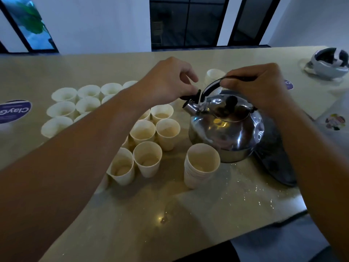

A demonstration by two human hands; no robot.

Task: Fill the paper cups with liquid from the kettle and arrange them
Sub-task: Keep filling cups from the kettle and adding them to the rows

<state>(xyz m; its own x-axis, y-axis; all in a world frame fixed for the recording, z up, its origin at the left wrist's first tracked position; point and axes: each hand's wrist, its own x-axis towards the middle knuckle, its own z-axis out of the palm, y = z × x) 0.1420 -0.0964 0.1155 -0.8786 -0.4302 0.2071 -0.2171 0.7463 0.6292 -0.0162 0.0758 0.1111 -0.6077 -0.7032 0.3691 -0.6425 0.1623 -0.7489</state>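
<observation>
Beige table (56,72) bearing grouped paper cups (147,159); steel kettle (226,129); cup stack (200,165); round purple sticker (14,111); scattered droplets (245,190).

Glossy metal kettle (226,129), matt paper cups (147,159)

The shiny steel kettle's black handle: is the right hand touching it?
Touching. The head view shows the right hand with fingers curled round the black handle of the shiny steel kettle.
</observation>
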